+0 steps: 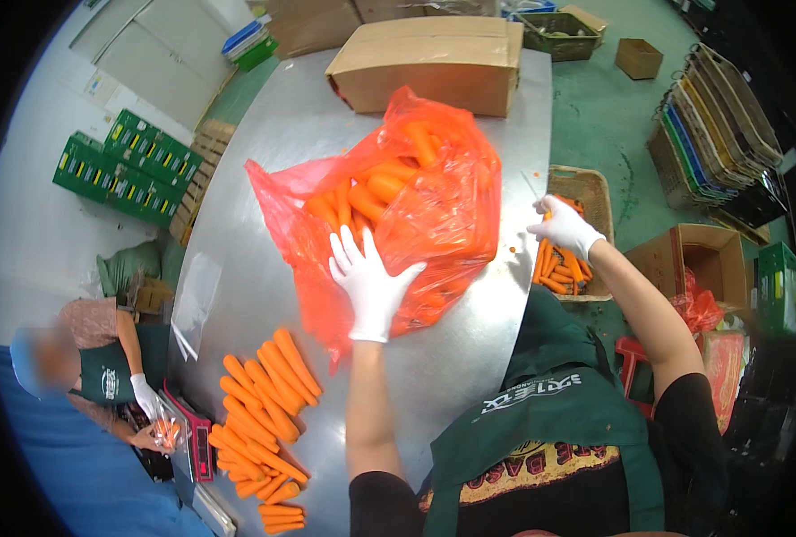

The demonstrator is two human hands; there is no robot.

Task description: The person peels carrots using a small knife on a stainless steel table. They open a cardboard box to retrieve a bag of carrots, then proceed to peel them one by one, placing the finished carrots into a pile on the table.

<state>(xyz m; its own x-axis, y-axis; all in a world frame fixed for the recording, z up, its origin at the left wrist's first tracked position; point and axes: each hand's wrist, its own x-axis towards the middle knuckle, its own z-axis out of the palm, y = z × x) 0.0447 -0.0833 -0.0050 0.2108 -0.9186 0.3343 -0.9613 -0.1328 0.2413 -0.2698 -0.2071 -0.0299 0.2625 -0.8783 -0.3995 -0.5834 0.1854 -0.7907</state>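
Note:
A large red plastic bag (438, 235) full of carrots (384, 184) lies on the metal table, its mouth spread towards the left. My left hand (370, 285), in a white glove, reaches to the bag's near edge with fingers spread just below the carrots. It holds nothing. Out past the table's right edge, my gloved right hand (566, 225) grips a knife (531, 186) by its yellowish handle, the thin blade pointing up and left. Below that hand stands a plastic crate (603, 208) with loose carrots in it.
Loose carrots (264, 416) are piled on the table (438, 396) at left, beside a red scale (200, 450). A co-worker's gloved hand (146, 396) holds a small bag there. Behind the red bag sits a cardboard box (431, 67); stacked crates (713, 127) stand at right.

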